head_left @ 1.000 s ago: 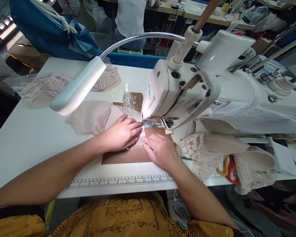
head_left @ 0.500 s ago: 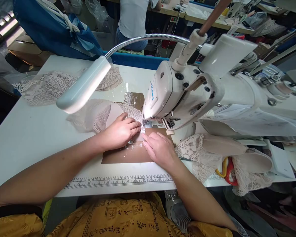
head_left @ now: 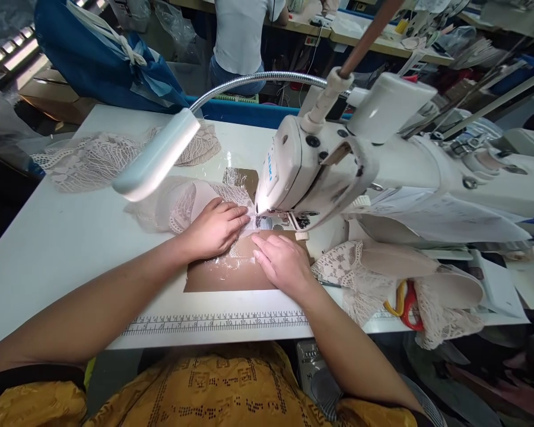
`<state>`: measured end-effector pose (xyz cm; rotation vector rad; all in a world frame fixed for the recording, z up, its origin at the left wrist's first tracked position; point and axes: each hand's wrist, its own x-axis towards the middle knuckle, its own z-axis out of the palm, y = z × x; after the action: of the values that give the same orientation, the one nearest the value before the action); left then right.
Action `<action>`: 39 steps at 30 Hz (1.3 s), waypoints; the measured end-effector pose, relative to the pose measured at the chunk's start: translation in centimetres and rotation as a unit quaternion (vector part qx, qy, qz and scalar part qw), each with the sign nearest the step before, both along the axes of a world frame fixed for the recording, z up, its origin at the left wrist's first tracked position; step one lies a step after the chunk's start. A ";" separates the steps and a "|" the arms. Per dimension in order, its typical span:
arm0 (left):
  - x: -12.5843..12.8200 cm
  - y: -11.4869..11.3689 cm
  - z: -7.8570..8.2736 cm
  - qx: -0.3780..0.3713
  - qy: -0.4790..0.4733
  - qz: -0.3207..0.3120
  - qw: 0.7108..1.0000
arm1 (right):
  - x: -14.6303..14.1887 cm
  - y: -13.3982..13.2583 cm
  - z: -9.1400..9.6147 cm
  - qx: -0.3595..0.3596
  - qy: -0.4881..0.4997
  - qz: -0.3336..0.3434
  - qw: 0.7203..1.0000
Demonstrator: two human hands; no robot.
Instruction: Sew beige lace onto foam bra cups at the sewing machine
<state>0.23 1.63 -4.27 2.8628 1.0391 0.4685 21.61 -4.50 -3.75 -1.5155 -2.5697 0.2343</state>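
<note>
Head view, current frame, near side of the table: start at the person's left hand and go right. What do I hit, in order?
Left hand → right hand → flower-patterned lace → yellow and red scissor handles → openwork lace just past the handles.

Lace [head_left: 182,207] pale pink, net-patterned; sheet [head_left: 209,280] brown; sewing machine [head_left: 288,169] white, blue-lettered.

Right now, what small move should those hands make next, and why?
Perhaps the left hand should gently guide the lace piece slightly farther away from the wearer: it lies flat on the piece, whose edge is at the needle end of the sewing machine, while the right hand lies over the brown sheet just in front.
</note>
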 end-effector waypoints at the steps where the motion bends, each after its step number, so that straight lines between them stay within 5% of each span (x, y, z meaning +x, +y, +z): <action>1: -0.1 0.0 -0.1 -0.005 -0.006 0.003 1.000 | -0.1 0.1 0.0 -0.003 0.007 -0.002 1.000; 9: -1.0 0.1 -0.3 -0.005 -0.017 0.026 0.999 | 2.4 -2.2 4.3 -0.094 0.123 0.023 0.988; 12: -1.1 0.2 -0.4 -0.004 -0.016 0.035 0.999 | 5.5 -4.6 5.6 -0.082 0.083 -0.057 0.992; 16: -1.2 0.4 -0.6 0.003 -0.014 0.051 0.999 | 9.8 -5.8 4.7 -0.012 -0.052 -0.209 0.976; 22: -1.5 0.7 -0.6 -0.008 -0.058 0.063 0.996 | 11.6 -3.6 3.0 -0.005 -0.145 -0.239 0.960; 27: -2.0 0.7 -0.3 -0.036 -0.070 0.074 0.994 | 10.7 0.3 3.4 0.059 -0.033 -0.261 0.963; 31: -1.9 0.6 -0.3 -0.032 -0.073 0.075 0.994 | 10.3 2.8 3.4 0.083 0.115 -0.152 0.978; 34: -1.8 0.5 -0.5 -0.014 -0.086 0.076 0.993 | 10.3 2.0 3.1 0.082 0.148 -0.085 0.982; 39: -1.7 0.3 -0.8 0.004 -0.097 0.082 0.992 | 9.6 -1.7 2.6 0.004 0.005 0.027 1.000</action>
<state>-1.44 1.97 -5.06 2.6828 1.2412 0.7458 31.18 -6.21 -1.19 -1.4391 -2.6033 0.2370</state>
